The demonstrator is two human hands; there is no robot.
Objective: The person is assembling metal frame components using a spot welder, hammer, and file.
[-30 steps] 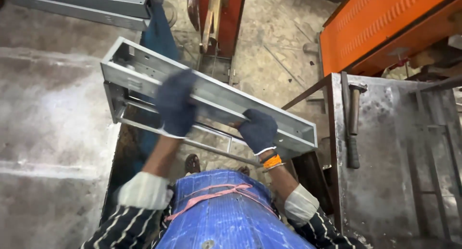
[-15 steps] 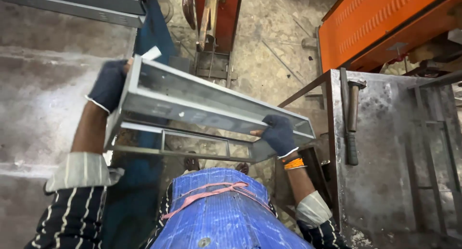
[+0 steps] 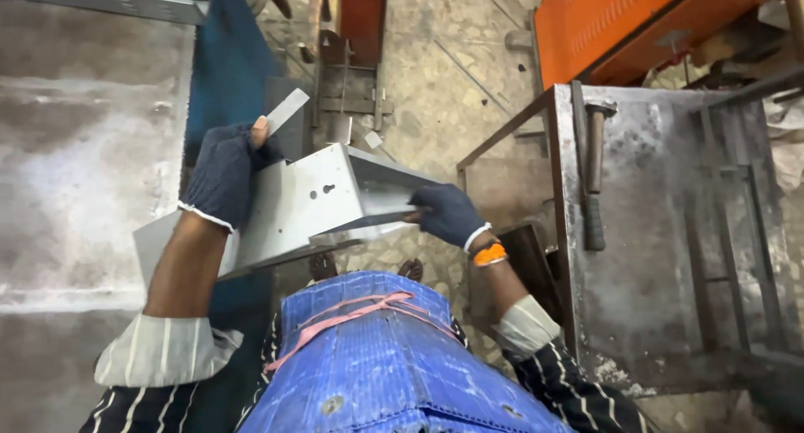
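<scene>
the left hand (image 3: 222, 175) and right hand (image 3: 448, 215) are clamping fingers on opposite ends of the metal channel (image 3: 310, 203); grip both ends firmly while tilting it.

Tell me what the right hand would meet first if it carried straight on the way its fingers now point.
The right hand points leftward and already grips the end of the folded metal channel, so that sheet metal lies first in its line. Beyond it, probably the left hand on the far side, though depth is unclear.

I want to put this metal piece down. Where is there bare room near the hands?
Bare: the grey table right of the hammer, and the grey slab at far left. Crowded: the floor ahead, with a metal frame.
</scene>
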